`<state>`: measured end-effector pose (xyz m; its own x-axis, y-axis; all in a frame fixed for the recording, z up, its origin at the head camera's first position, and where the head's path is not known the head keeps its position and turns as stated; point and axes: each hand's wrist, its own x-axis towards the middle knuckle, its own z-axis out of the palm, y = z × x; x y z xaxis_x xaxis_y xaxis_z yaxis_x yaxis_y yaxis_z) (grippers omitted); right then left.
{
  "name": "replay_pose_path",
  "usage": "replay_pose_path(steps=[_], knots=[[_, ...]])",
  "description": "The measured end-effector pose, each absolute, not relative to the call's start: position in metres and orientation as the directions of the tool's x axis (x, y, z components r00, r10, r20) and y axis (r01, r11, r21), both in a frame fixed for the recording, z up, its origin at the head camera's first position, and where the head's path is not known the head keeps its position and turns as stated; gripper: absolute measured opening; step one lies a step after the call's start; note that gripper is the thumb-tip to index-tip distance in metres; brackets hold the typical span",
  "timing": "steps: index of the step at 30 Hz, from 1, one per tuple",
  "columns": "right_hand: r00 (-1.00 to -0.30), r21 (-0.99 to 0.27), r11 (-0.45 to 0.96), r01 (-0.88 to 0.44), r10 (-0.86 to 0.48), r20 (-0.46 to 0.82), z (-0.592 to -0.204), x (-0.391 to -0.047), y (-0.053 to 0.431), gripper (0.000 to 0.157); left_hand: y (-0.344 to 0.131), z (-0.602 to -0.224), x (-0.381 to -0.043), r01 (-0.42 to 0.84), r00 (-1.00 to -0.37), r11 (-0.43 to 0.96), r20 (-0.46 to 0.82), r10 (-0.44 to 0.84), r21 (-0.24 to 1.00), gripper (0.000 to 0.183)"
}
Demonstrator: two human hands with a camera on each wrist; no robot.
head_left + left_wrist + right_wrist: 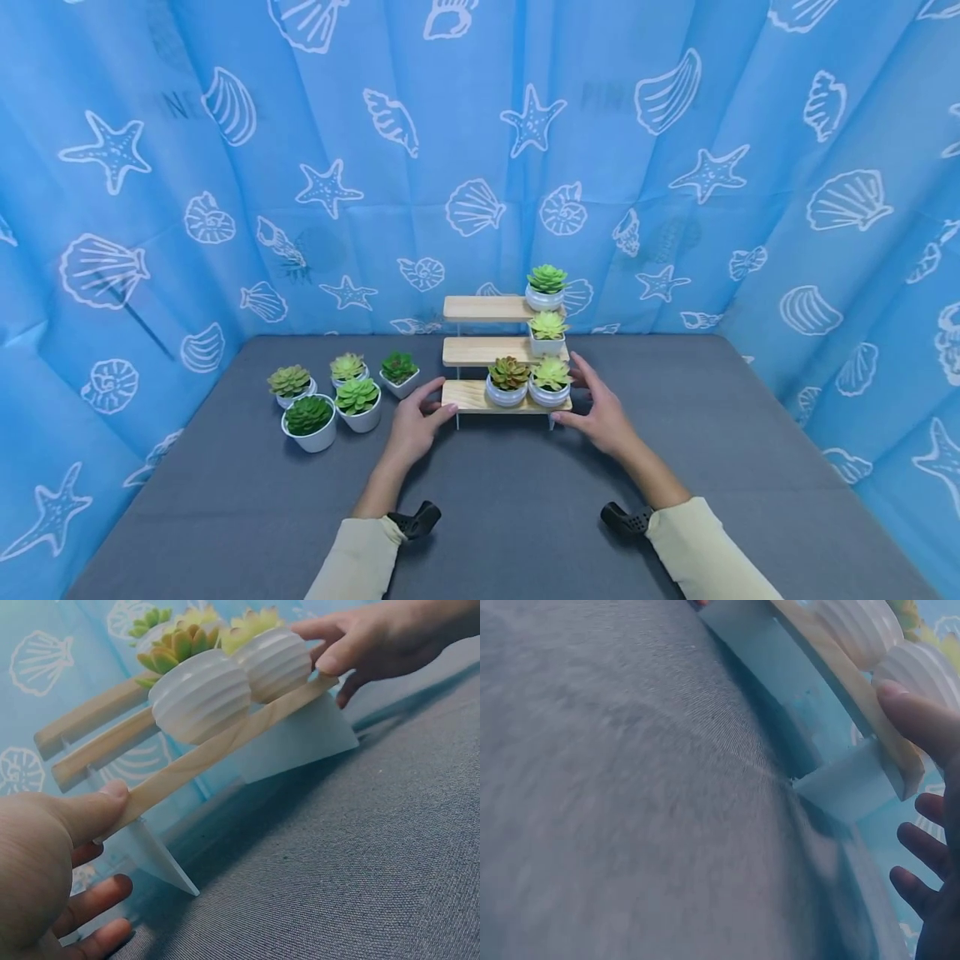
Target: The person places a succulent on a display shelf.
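A three-tier wooden plant stand (474, 397) on pale legs stands on the grey table. My left hand (415, 423) grips the left end of its lowest shelf, the thumb (97, 810) lying on the shelf's end. At the right end my right hand (602, 414) holds the same shelf, thumb (915, 716) against its edge and the other fingers spread beyond. On that shelf sit a reddish-green potted succulent (507, 382) and, to its right, a yellow-green one (551, 382). Another light green succulent (547, 332) occupies the middle shelf's right end; a green succulent (546, 287) tops the highest shelf.
Left of the stand, several potted succulents cluster on the table (510, 517), among them a dark green one (310, 422), a bright green one (358, 405) and one in a square pot (400, 373). A blue shell-patterned curtain (420, 217) hangs behind the table.
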<state>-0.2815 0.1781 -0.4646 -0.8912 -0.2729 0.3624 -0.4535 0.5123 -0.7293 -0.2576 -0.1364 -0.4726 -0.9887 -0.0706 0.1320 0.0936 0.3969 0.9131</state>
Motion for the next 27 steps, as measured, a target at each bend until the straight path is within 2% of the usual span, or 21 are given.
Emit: replay_pose_path(steps=[6,12,21,27], knots=[[-0.887,-0.746,0.481,-0.461,-0.285,0.365,-0.467,-0.290,0.173,0.104,-0.136,-0.472,-0.257,0.095,-0.988,0.394,0.133,-0.071,0.914,0.054],[-0.901,-0.764,0.480,-0.431,-0.269,0.340,-0.468,-0.291,0.170,0.102,-0.138,-0.471,-0.258,0.114,-0.988,0.419,0.147,-0.046,0.901,0.055],[-0.916,-0.767,0.502,-0.399,-0.264,0.304,-0.469,-0.291,0.171,0.102,-0.139,-0.452,-0.255,0.129,-0.989,0.604,0.148,0.018,0.787,0.058],[-0.912,-0.768,0.496,-0.407,-0.264,0.313,-0.471,-0.291,0.173,0.102,-0.142,-0.434,-0.248,0.168,-0.980,0.631,0.195,0.027,0.757,0.054]])
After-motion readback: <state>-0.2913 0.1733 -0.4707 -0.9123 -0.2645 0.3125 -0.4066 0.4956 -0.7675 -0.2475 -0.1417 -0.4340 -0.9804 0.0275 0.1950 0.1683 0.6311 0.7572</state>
